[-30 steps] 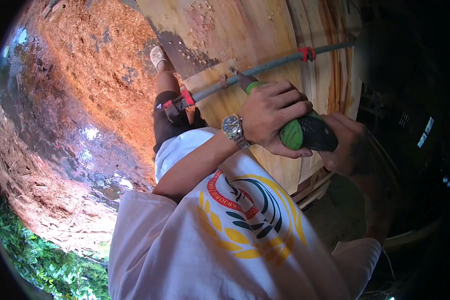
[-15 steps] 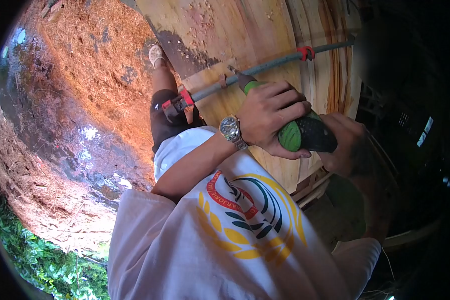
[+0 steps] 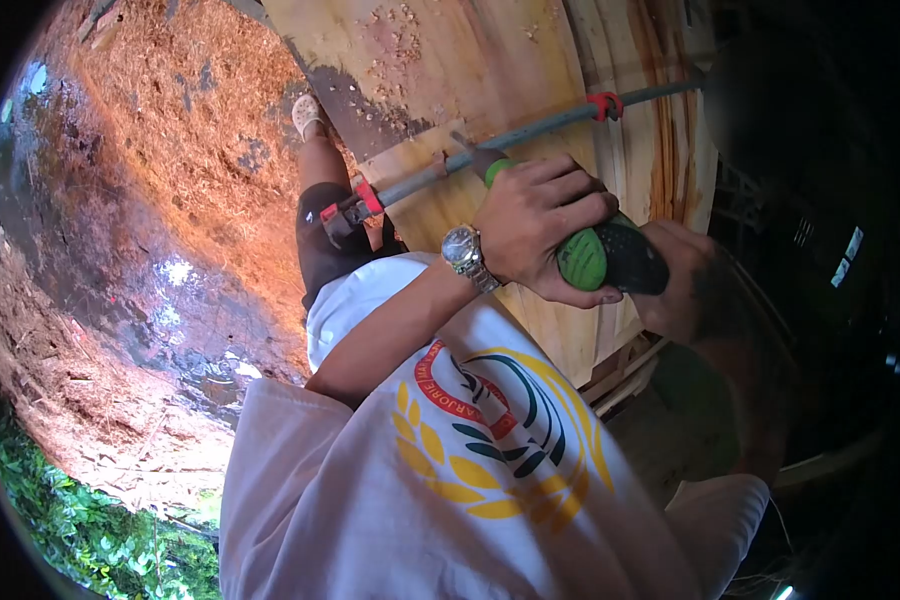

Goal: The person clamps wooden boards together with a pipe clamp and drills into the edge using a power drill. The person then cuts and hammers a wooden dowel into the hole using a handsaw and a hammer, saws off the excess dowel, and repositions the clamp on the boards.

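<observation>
The left hand, a metal wristwatch on its wrist, wraps a green-and-black power drill; the right hand holds its black rear end. The drill's nose crosses over a grey pipe clamp spanning wooden boards.

1. Reddish-brown ground, strewn with fine debris, spreads across the left.
2. Leafy green plants grow at the lower left.
3. A pale, bright strip shows at the dark far right, possibly a gap.
</observation>
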`<state>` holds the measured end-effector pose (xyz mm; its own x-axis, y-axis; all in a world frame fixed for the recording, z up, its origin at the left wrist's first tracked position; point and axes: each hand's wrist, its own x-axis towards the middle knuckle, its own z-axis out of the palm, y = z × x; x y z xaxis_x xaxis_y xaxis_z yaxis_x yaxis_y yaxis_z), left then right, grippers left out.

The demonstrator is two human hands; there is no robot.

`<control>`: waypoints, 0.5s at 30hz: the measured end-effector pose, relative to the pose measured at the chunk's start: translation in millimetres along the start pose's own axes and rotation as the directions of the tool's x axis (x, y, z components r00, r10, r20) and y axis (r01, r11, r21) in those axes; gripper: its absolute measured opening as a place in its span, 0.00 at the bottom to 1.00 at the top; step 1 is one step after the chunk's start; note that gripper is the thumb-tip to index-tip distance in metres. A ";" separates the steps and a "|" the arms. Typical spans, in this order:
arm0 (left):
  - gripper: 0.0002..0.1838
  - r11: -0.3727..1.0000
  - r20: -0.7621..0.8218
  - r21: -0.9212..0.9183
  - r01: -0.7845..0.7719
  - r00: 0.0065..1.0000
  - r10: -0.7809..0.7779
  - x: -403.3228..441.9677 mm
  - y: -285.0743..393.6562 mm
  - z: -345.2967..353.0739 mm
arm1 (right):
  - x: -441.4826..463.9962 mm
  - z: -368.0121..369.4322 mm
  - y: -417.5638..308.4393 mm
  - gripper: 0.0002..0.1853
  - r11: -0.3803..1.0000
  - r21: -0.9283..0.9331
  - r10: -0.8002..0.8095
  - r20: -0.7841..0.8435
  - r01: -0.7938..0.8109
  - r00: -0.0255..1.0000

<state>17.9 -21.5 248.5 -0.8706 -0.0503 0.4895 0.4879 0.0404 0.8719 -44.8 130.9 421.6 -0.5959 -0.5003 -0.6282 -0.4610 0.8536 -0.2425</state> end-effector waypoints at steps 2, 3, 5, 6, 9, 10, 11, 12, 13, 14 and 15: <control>0.32 1.000 -0.023 -0.003 -0.005 1.000 0.005 -0.2 -0.2 -0.8 | 2.4 -2.1 -3.9 0.14 1.000 0.010 0.010 0.003 -0.010 1.000; 0.32 1.000 -0.034 0.000 0.004 0.999 -0.004 1.0 -0.2 -0.6 | 3.4 -2.5 -2.7 0.14 1.000 0.002 -0.014 -0.018 0.014 1.000; 0.32 1.000 -0.056 0.006 0.026 0.998 -0.026 3.2 1.3 -1.2 | 6.9 -3.2 0.7 0.14 0.998 -0.015 -0.061 -0.058 0.061 0.996; 0.32 0.999 -0.053 0.004 0.036 0.998 -0.036 3.1 3.0 -0.4 | 7.1 -3.9 2.1 0.14 0.997 0.001 -0.073 -0.054 0.073 0.996; 0.32 1.000 -0.061 0.008 0.028 0.998 -0.027 11.7 1.1 0.5 | 10.9 -11.4 6.4 0.14 0.995 0.032 -0.096 -0.057 0.097 0.994; 0.31 1.000 -0.065 0.010 0.018 0.998 -0.017 11.6 1.8 1.1 | 9.7 -9.9 8.2 0.14 0.995 0.047 -0.089 -0.053 0.091 0.995; 0.31 1.000 -0.070 0.016 0.010 0.998 -0.008 11.4 1.4 1.2 | 9.9 -8.8 9.4 0.14 0.994 0.065 -0.086 -0.048 0.089 0.995; 0.31 1.000 -0.069 0.012 0.004 0.998 -0.003 11.1 0.5 1.2 | 9.5 -7.8 8.2 0.14 0.995 0.068 -0.075 -0.052 0.079 0.996; 0.31 1.000 -0.068 0.008 -0.001 0.998 0.002 10.7 -0.3 1.4 | 8.3 -6.5 5.9 0.14 0.995 0.072 -0.064 -0.055 0.068 0.996; 0.31 1.000 -0.067 0.003 -0.009 0.998 0.010 11.2 -1.1 1.3 | 8.0 -6.2 4.6 0.14 0.996 0.073 -0.052 -0.060 0.056 0.997; 0.32 1.000 -0.064 0.001 -0.008 0.998 0.008 11.9 -1.2 0.9 | 7.9 -7.0 4.3 0.15 0.996 0.070 -0.046 -0.053 0.050 0.998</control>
<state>6.9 -21.2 253.3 -0.8608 -0.1138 0.4961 0.4948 0.0418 0.8680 -56.1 129.6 420.9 -0.6080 -0.5461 -0.5763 -0.4431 0.8357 -0.3244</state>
